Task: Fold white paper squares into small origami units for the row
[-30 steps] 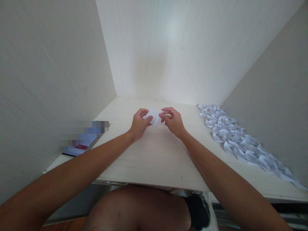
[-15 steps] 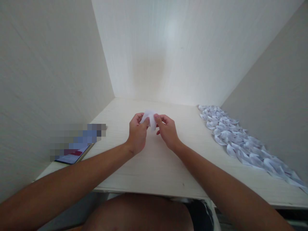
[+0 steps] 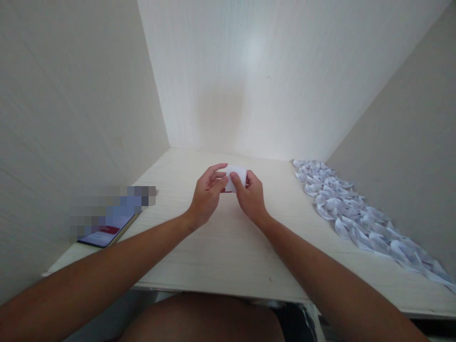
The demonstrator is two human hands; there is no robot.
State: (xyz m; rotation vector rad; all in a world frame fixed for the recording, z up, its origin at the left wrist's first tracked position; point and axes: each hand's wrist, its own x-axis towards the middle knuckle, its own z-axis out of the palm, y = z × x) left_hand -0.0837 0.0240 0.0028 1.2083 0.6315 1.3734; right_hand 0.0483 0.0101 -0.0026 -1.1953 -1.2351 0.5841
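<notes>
A small white piece of paper (image 3: 240, 169), squarish in outline, is held up between my two hands above the middle of the tabletop. My right hand (image 3: 251, 192) grips it, thumb pressed flat on its face and fingers curled behind. At the left edge, my left hand (image 3: 206, 192) holds the paper lightly, thumb tip at the near side and the other fingers reaching toward its back. The left index finger is stretched along the top corner. A thin dark red strip shows under the paper's lower edge; what it is I cannot make out.
Many overlapping folded white paper pieces (image 3: 335, 204) lie in a long band along the right wall. A phone (image 3: 107, 236), partly blurred out, lies at the left. Pale walls (image 3: 221, 71) enclose the tabletop (image 3: 221, 251) on three sides. My legs are below the front edge.
The paper has shifted slightly right and now looks flatter and squarer. My left fingers have loosened and stretched out, while my right thumb has moved onto the paper's face.
</notes>
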